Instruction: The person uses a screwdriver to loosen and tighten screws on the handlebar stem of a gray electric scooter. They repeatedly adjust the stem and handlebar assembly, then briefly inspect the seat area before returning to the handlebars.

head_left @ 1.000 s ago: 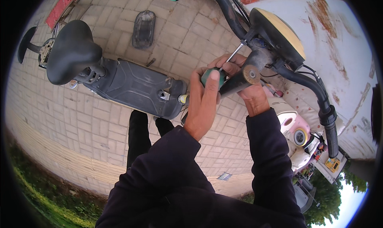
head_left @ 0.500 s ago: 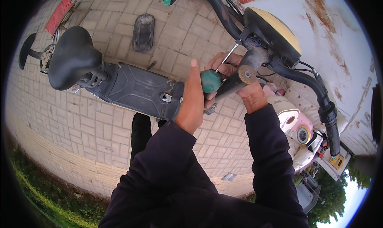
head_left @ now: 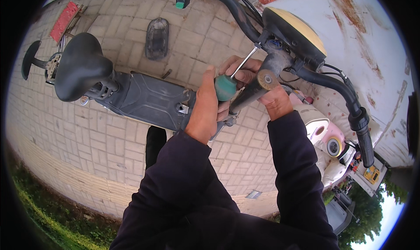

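My left hand (head_left: 203, 107) is closed round the bulbous green handle of a screwdriver (head_left: 226, 88), its thumb lying up along the side. The steel shaft slants up and right, its tip at a clamp on the handlebar (head_left: 238, 13) beside the headlight (head_left: 295, 33). Reaching behind the black steering stem (head_left: 249, 94), my right hand (head_left: 276, 102) has its fingers curled about the shaft just above the handle. The stem hides part of that hand. Blue wires show in the gap behind the headlight.
The scooter's footboard (head_left: 151, 94) and black saddle (head_left: 83, 66) extend to the left. A dark oblong plastic cover (head_left: 157, 39) lies on the paving. A pink and white vehicle (head_left: 326, 138) stands at the right, near a white rust-stained panel (head_left: 350, 31). Grass borders the lower left.
The screwdriver handle and both hands have shifted slightly left. The stem and headlight also sit a little further left in view. The grip on the screwdriver looks unchanged.
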